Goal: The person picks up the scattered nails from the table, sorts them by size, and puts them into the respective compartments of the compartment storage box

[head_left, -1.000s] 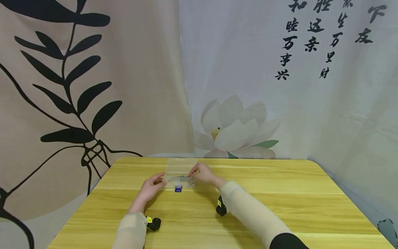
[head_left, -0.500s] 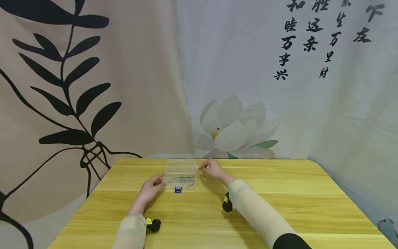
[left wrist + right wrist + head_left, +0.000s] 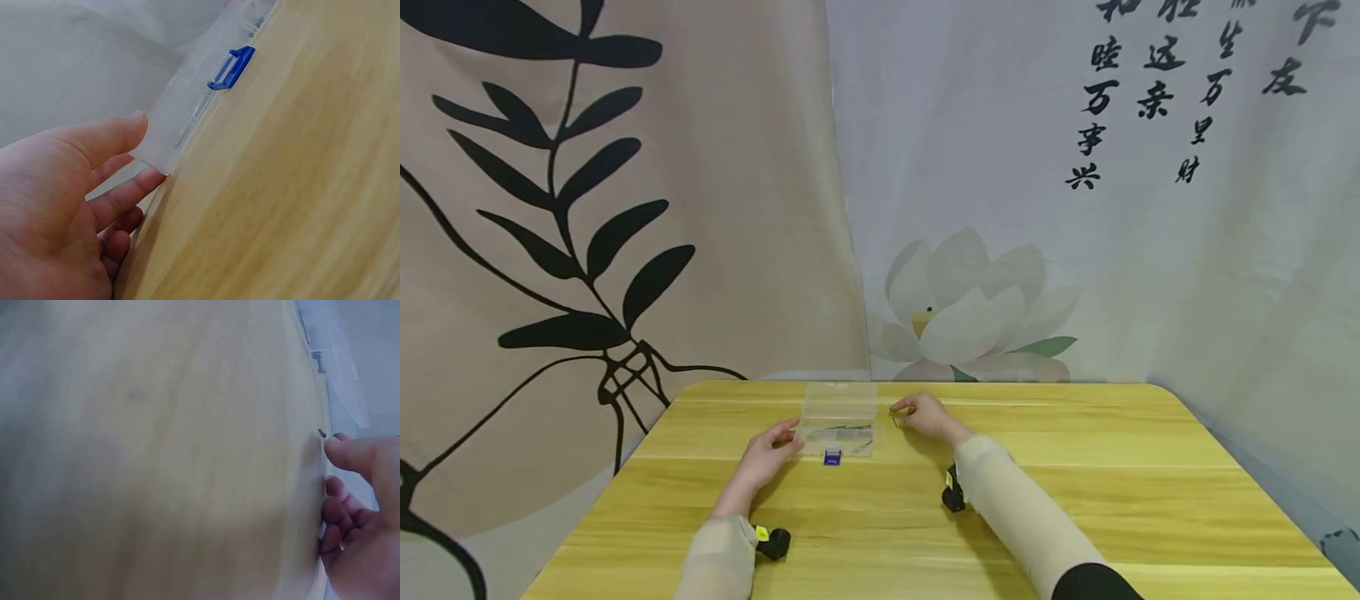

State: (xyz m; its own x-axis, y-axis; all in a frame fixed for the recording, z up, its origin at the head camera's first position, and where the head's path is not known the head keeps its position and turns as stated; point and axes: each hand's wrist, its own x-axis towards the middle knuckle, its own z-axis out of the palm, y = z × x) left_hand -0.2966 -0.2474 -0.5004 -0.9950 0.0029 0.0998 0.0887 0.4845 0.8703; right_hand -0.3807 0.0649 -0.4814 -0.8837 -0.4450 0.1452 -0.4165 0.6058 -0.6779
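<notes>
A clear plastic box (image 3: 838, 435) with a blue latch (image 3: 832, 457) stands on the table, its lid (image 3: 841, 400) folded back. My left hand (image 3: 768, 457) holds the box at its left end. In the left wrist view the thumb lies at the end of the box and a finger reaches its lower corner. Just right of the box, over the table, my right hand (image 3: 927, 415) pinches a small thin dark screw-like piece (image 3: 895, 422) that points down. Its dark tip (image 3: 322, 433) shows beside the thumb in the right wrist view.
Several thin dark pieces (image 3: 842, 427) lie inside the box's compartments. The wooden table (image 3: 865, 525) ends at a back edge close behind the lid, where a printed cloth (image 3: 760, 208) hangs. Black wrist cameras (image 3: 953, 490) sit on both sleeves.
My right hand has moved out of the box to the right, carrying the small dark piece. The left hand has stayed at the box's left end.
</notes>
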